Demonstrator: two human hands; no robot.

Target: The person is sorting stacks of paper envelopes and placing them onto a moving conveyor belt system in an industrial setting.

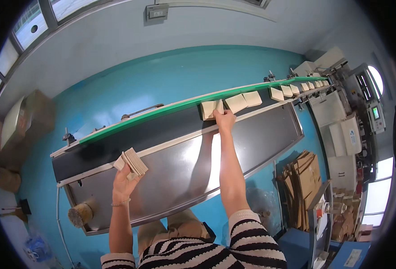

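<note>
My left hand [122, 181] holds a stack of flat beige paper pieces [133, 162] above the steel table, close to the black conveyor belt [131, 140]. My right hand [225, 120] reaches far out onto the belt and grips a beige paper piece [210, 109] there. More beige pieces [245, 101] lie in a row further right along the belt, running toward the machine at the far right.
A green rail [162, 111] borders the belt's far side. A shiny steel table [193, 166] slopes before me, with a round roll [80, 214] at its left corner. Folded cardboard [304, 179] leans at right, beside white machinery [341, 121]. Cardboard boxes [32, 121] stand at left.
</note>
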